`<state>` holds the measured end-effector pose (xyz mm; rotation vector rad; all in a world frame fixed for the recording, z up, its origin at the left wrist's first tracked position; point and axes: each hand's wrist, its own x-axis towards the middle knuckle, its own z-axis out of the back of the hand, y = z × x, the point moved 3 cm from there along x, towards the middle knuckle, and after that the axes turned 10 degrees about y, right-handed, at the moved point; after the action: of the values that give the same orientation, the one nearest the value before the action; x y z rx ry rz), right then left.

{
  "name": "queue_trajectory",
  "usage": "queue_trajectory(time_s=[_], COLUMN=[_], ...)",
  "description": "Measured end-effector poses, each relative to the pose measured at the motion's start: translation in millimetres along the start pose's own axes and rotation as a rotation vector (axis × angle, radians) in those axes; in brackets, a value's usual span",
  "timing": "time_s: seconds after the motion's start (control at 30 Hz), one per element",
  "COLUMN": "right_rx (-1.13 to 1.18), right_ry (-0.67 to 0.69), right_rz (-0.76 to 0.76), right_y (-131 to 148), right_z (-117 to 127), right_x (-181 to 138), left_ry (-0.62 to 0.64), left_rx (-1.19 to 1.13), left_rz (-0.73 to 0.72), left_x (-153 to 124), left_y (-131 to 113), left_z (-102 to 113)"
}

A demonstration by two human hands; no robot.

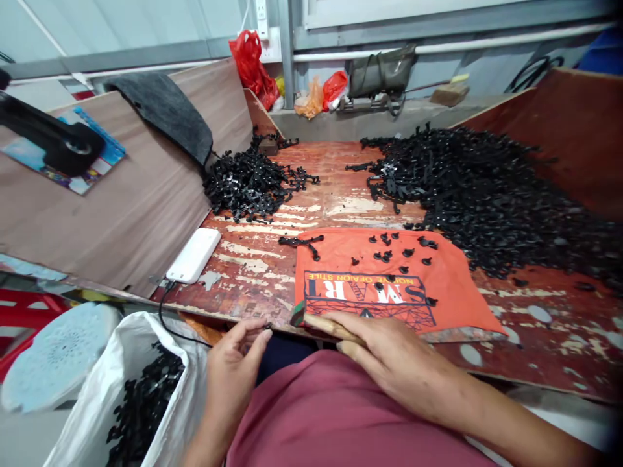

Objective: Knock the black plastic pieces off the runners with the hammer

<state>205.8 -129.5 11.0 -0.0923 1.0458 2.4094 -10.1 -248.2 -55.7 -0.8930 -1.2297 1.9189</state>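
Observation:
My left hand point(238, 353), at the table's front edge, pinches a small black part point(268, 325) between thumb and fingertips. My right hand point(384, 347) is wrapped round the handle of a wooden-handled tool point(331, 324). Its short dark green end point(298, 314) points left toward the left hand; the exact kind of tool is not plain. Under and beyond the tool lies an orange cloth point(452, 292) with printed lettering. Several small black round pieces point(407, 252) are scattered on the cloth, and a branched black strip point(302, 241) rests across its left edge.
A large heap of black parts point(487, 188) covers the table's right side; a smaller heap point(246, 181) lies back left. A white power bank point(193, 256) with a cable sits left. Below stands a white sack point(129, 344) of black pieces, beside a blue stool point(58, 357).

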Motion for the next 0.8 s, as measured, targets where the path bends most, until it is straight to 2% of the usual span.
queue_trajectory(time_s=[0.17, 0.27, 0.43, 0.6, 0.8], right_rx=[0.064, 0.045, 0.007, -0.032, -0.085], right_ry=[0.03, 0.002, 0.049, -0.023, -0.003], right_rz=[0.057, 0.09, 0.09, 0.142, 0.102], right_y=[-3, 3, 11, 15, 11], right_z=[-14, -15, -18, -24, -33], right_x=[10, 25, 40, 48, 57], left_ry=[-0.143, -0.178, -0.107, -0.012, -0.007], left_rx=[0.173, 0.098, -0.031, -0.012, -0.072], left_rz=[-0.144, -0.107, -0.001, 0.031, 0.026], left_x=[-3, -4, 1, 5, 6], left_y=[6, 15, 30, 26, 27], left_z=[-7, -8, -7, -6, -2])
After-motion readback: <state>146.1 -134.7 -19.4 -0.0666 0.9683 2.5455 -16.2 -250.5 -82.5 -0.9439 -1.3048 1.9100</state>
